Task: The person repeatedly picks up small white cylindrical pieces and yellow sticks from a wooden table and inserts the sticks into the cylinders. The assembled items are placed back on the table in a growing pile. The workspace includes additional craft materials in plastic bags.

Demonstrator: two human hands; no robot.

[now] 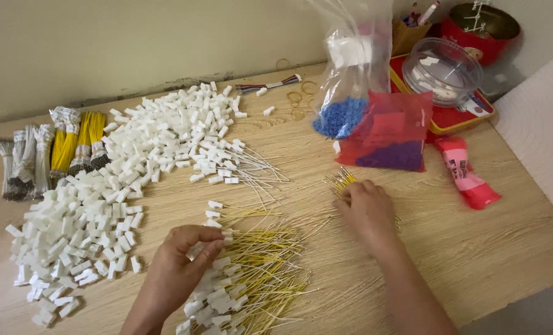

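My left hand (180, 263) pinches a small white plastic connector (197, 250) between thumb and fingers, just above a heap of yellow wires fitted with white connectors (251, 279). My right hand (366, 211) rests palm down on the wooden table (487, 248), its fingers closed on a bunch of loose yellow wires (341, 180) whose tips stick out past the fingertips. A big pile of loose white connectors (133, 167) spreads across the left half of the table. White wires with connectors (245, 167) lie at that pile's right edge.
Bundled yellow and grey wires (53, 152) lie at far left. A clear bag with blue beads (344, 111), a red bag (391, 133) and a pink packet (468, 177) sit at the right, behind them a red tin with a clear lid (444, 71). Rubber bands (298, 99) lie at the back.
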